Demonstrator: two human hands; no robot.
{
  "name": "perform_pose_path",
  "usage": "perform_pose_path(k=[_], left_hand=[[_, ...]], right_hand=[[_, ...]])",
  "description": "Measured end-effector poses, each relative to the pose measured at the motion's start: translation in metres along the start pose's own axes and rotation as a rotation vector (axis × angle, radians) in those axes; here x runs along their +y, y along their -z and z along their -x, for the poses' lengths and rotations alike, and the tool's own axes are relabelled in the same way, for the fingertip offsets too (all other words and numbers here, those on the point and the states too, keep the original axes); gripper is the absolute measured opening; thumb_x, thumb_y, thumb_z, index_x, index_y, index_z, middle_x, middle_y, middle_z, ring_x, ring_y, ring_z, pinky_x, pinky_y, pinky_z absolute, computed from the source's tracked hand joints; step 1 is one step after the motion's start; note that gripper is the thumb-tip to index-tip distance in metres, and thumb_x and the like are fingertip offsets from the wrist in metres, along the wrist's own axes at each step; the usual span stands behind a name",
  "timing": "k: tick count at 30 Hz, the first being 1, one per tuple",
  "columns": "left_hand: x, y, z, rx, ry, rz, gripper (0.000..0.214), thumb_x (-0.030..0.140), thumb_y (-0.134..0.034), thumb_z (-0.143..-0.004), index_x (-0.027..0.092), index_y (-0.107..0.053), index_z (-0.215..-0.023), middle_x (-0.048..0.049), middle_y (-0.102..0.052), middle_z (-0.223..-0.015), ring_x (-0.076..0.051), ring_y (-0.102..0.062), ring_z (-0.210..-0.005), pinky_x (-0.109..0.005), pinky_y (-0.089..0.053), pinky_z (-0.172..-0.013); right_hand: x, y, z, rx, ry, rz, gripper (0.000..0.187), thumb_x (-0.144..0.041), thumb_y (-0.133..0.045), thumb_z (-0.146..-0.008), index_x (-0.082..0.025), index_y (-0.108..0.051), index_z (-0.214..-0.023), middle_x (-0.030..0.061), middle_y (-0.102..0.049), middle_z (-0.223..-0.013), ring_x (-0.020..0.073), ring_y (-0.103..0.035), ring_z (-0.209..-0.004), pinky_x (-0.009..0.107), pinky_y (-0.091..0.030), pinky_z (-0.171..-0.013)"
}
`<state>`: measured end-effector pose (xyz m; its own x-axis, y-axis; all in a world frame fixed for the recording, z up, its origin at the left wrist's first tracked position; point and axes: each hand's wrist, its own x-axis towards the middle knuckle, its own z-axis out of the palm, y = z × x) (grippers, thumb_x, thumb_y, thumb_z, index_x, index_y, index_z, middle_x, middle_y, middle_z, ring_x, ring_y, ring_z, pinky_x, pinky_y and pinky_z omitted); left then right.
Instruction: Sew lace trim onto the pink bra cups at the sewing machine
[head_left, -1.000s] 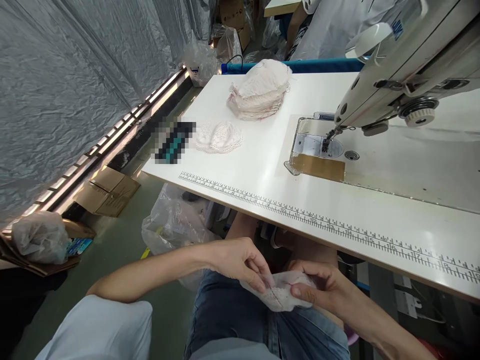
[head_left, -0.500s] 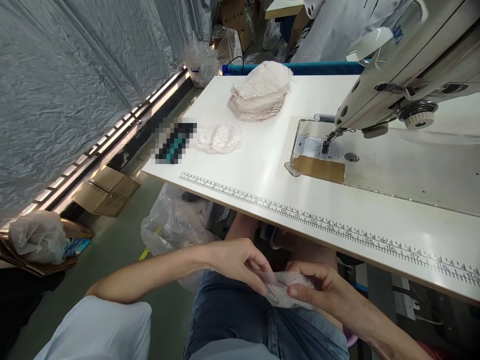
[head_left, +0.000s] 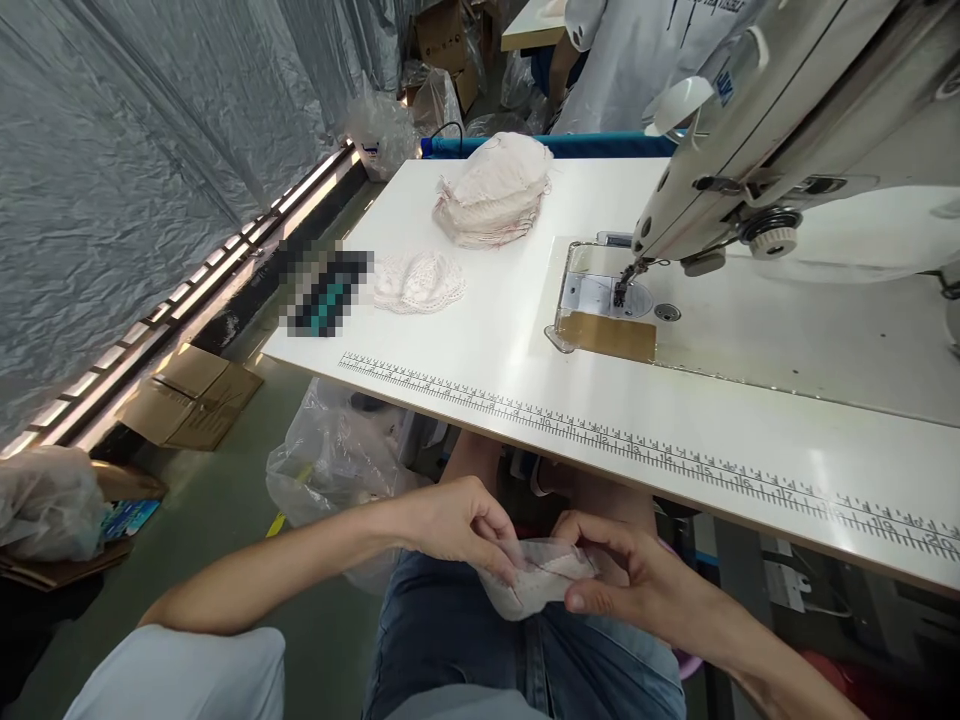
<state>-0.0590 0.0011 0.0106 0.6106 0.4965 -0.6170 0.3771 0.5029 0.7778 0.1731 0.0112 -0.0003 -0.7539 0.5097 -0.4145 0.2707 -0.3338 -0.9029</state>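
my left hand (head_left: 457,525): low over lap, fingertips pinched | my right hand (head_left: 637,585): opposite, thumb and index pinched | forearms converging, bare

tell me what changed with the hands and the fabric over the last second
Both hands worked the fabric piece round over the lap: it was bunched against the right hand, and now lies flatter, stretched between the left hand and the right thumb. Neither hand let go. The stack and the lace piece on the table stayed put.
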Motion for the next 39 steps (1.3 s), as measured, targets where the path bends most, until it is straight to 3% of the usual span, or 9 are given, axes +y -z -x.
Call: perform_pose_path(k=[4,11,17,20,26,31,33,39], left_hand=[[0.002,0.002,0.004,-0.011,-0.003,-0.068,0.026,0.033,-0.072,-0.070,0.014,-0.073,-0.089,-0.0063,-0.073,-0.080,-0.018,-0.068,-0.078,-0.022,-0.052,-0.071],[0.010,0.004,0.010,-0.052,-0.048,-0.136,0.022,0.032,-0.069,-0.075,0.016,-0.073,-0.089,-0.0042,-0.073,-0.084,-0.016,-0.067,-0.079,-0.020,-0.051,-0.072],[0.006,0.008,0.009,-0.201,-0.226,-0.064,0.019,0.030,-0.065,-0.080,0.012,-0.069,-0.083,-0.0095,-0.062,-0.120,-0.021,-0.060,-0.108,-0.024,-0.046,-0.090],[0.000,0.011,0.007,-0.236,-0.274,-0.009,0.021,0.032,-0.064,-0.081,0.011,-0.065,-0.081,-0.0133,-0.058,-0.125,-0.022,-0.059,-0.110,-0.027,-0.045,-0.091],[-0.013,0.015,0.003,-0.149,-0.267,0.014,0.022,0.032,-0.066,-0.079,0.011,-0.063,-0.082,-0.0163,-0.057,-0.125,-0.022,-0.058,-0.111,-0.029,-0.045,-0.091],[-0.013,0.012,0.003,-0.071,-0.249,-0.003,0.018,0.028,-0.065,-0.080,0.010,-0.062,-0.078,-0.0167,-0.062,-0.118,-0.025,-0.058,-0.112,-0.031,-0.046,-0.089],[-0.012,0.012,0.003,-0.072,-0.248,0.002,0.017,0.028,-0.065,-0.080,0.011,-0.062,-0.078,-0.0156,-0.061,-0.120,-0.026,-0.055,-0.116,-0.032,-0.046,-0.091],[-0.011,0.013,0.002,-0.141,-0.281,-0.001,0.016,0.028,-0.065,-0.081,0.012,-0.063,-0.082,-0.0158,-0.059,-0.123,-0.026,-0.052,-0.119,-0.032,-0.046,-0.090]], right_hand=[[-0.001,-0.001,0.001,0.019,0.036,0.145,0.024,-0.041,-0.064,-0.079,-0.019,-0.056,-0.074,-0.0002,-0.055,-0.075,0.0166,-0.050,-0.073,0.025,-0.039,-0.064],[0.011,0.002,0.007,0.015,0.022,0.305,0.019,-0.040,-0.060,-0.084,-0.021,-0.057,-0.082,-0.0013,-0.056,-0.078,0.0157,-0.050,-0.071,0.024,-0.036,-0.060],[0.017,-0.001,0.010,0.047,0.135,0.183,0.021,-0.041,-0.056,-0.087,-0.022,-0.056,-0.097,0.0033,-0.056,-0.097,0.0180,-0.052,-0.086,0.026,-0.043,-0.070],[0.025,-0.007,0.009,0.126,0.174,0.164,0.018,-0.038,-0.060,-0.085,-0.021,-0.055,-0.087,0.0029,-0.055,-0.092,0.0168,-0.053,-0.080,0.025,-0.043,-0.068],[0.043,-0.013,0.010,0.366,0.176,0.364,0.026,-0.037,-0.054,-0.089,-0.021,-0.048,-0.069,0.0013,-0.054,-0.071,0.0160,-0.052,-0.065,0.027,-0.039,-0.057],[0.037,-0.023,0.018,0.503,0.278,0.555,0.020,-0.034,-0.048,-0.092,-0.023,-0.048,-0.075,0.0059,-0.056,-0.083,0.0178,-0.055,-0.072,0.028,-0.043,-0.062],[0.032,-0.028,0.022,0.492,0.334,0.578,0.014,-0.029,-0.046,-0.093,-0.023,-0.049,-0.081,0.0076,-0.055,-0.091,0.0171,-0.056,-0.077,0.026,-0.044,-0.065],[0.026,-0.028,0.026,0.253,0.469,0.472,0.009,-0.017,-0.045,-0.093,-0.023,-0.046,-0.087,0.0060,-0.056,-0.103,0.0160,-0.057,-0.094,0.024,-0.045,-0.079]])
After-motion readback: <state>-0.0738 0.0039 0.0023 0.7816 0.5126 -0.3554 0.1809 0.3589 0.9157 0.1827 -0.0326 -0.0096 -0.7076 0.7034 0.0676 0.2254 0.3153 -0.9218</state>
